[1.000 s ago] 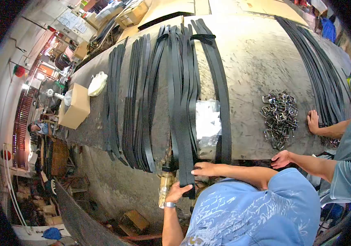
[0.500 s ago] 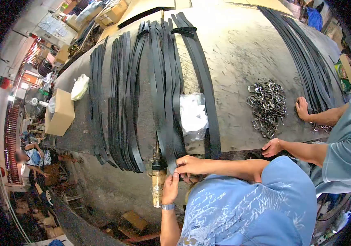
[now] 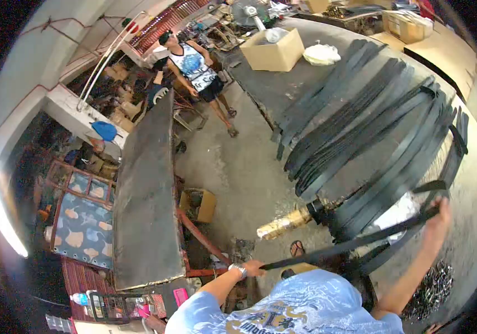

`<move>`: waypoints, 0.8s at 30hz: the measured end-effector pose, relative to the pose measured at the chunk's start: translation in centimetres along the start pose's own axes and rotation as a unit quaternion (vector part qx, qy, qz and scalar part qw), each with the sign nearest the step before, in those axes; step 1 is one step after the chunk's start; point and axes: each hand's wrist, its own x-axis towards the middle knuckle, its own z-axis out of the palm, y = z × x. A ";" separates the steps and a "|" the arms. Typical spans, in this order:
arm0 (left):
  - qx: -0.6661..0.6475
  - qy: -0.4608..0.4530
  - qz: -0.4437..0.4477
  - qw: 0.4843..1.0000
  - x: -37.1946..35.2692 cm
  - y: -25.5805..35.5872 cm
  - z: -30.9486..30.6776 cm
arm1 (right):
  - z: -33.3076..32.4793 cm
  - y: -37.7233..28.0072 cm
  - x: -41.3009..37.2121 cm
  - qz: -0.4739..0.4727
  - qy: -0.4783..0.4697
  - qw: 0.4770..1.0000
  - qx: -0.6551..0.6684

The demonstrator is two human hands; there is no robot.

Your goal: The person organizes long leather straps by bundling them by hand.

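A long black strap [image 3: 327, 255] runs between my two hands in front of my body. My left hand [image 3: 254, 268], with a watch on its wrist, closes round the strap's left end. Farther right, over the table, my right hand [image 3: 440, 214] grips the same strap, its fingers blurred. Bundles of black straps [image 3: 350, 119] lie side by side across the table, and some hang over the near edge. A clear plastic bag [image 3: 397, 214] lies partly hidden behind the held strap. Close to the strap ends, a yellowish cylinder with a black collar [image 3: 283, 224] juts from the table edge.
A pile of metal buckles [image 3: 433, 289] lies at the lower right. On the table's far end stand a cardboard box [image 3: 274, 51] and a white plastic bag [image 3: 322, 54]. A dark sloping board [image 3: 146, 195] is at left. Another person [image 3: 194, 69] stands beyond the aisle.
My view has swung left. My hands, close together at a strap end before, are now wide apart with the strap stretched between them. The co-worker at right is out of view.
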 end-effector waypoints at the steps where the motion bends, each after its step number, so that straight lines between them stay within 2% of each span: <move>1: -0.092 -0.084 -0.062 0.990 -1.1 0.8 -1.1 | 0.2 -1.9 -0.5 -0.052 0.005 0.997 -0.057; 2: -0.119 -0.098 -0.058 0.986 -1.2 0.4 -0.9 | -2.9 -2.9 0.7 -0.052 -0.033 0.998 -0.033; 3: -0.146 -0.111 -0.050 0.982 -0.9 0.1 -0.4 | -4.2 -4.9 0.4 -0.066 0.043 0.992 -0.097; 4: -0.117 -0.095 -0.038 0.988 -0.8 1.0 -0.9 | -5.2 -7.1 0.8 -0.086 0.075 0.984 -0.138; 6: -0.058 -0.070 -0.013 0.996 -1.0 4.7 -3.3 | -6.2 -11.8 3.3 -0.136 0.088 0.962 -0.220; 8: -0.092 -0.089 0.036 0.991 1.2 7.2 -4.8 | -6.3 -16.7 6.4 -0.181 0.084 0.928 -0.315; 9: -0.103 -0.111 0.065 0.986 2.7 8.5 -5.9 | -6.0 -19.1 7.9 -0.202 0.080 0.906 -0.362; 11: -0.150 -0.073 0.206 0.964 5.8 11.6 -7.3 | -4.3 -22.6 8.7 -0.229 0.080 0.860 -0.450; 12: -0.144 -0.109 0.190 0.965 5.6 16.7 -10.4 | -3.3 -23.7 8.1 -0.236 0.084 0.839 -0.483; 13: -0.240 -0.198 0.199 0.929 9.0 17.7 -9.4 | -1.8 -24.0 7.0 -0.240 0.087 0.822 -0.509; 14: -0.248 -0.214 0.227 0.917 8.2 24.3 -12.1 | -0.4 -23.9 5.4 -0.240 0.091 0.812 -0.524; 15: -0.284 -0.247 0.279 0.883 9.3 28.6 -12.3 | 0.2 -23.5 3.3 -0.238 0.090 0.809 -0.530; 17: -0.305 -0.283 0.313 0.854 11.9 36.5 -10.5 | 1.0 -20.9 -0.5 -0.219 0.090 0.814 -0.530; 19: -0.387 -0.344 0.306 0.799 14.8 41.8 -6.3 | 0.5 -16.7 -4.1 -0.170 0.083 0.831 -0.523; 22: -0.378 -0.386 0.219 0.813 17.3 44.8 -0.5 | -3.1 -7.6 -7.8 -0.038 0.095 0.840 -0.533; 24: -0.194 -0.266 0.294 0.897 17.2 44.4 0.7 | -6.9 -0.3 -10.0 0.064 0.127 0.814 -0.564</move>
